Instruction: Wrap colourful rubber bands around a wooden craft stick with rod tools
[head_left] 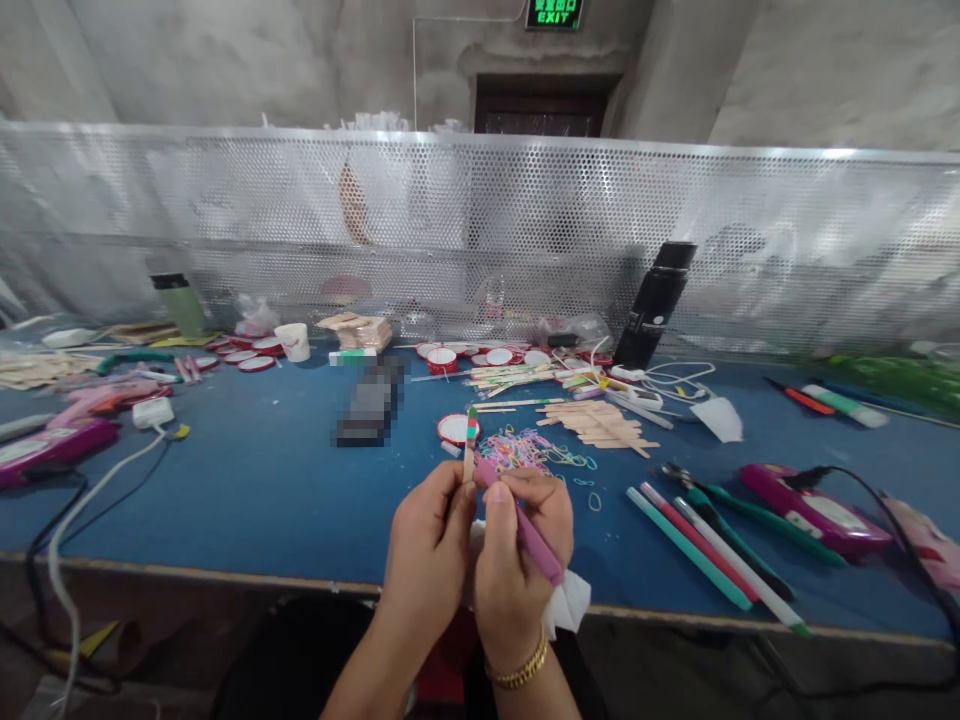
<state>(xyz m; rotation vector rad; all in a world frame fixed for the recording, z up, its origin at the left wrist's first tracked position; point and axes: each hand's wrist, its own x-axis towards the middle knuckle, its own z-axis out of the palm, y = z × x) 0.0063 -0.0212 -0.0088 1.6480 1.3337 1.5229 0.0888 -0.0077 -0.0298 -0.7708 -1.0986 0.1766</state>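
Near the table's front edge, my left hand (429,540) pinches a flat wooden stick (471,450) upright; its upper end carries green, red and teal bands. Close beside it on the right, my right hand (525,530) is closed round a purple marker (538,545), whose front end points at the stick. My fingers hide the lower part of the stick and the marker's tip. Just beyond my hands lie a round white disc with a red rim (457,429) and a pile of small coloured bands (517,450). White tissue (568,602) shows below my right hand.
Wooden sticks (600,425) lie behind the bands. Several markers (694,545), green-handled pliers (739,540) and a purple device (814,510) are at right. A black bottle (654,305) leans against the perforated metal screen (300,200). A blurred dark object (371,402) lies left of centre.
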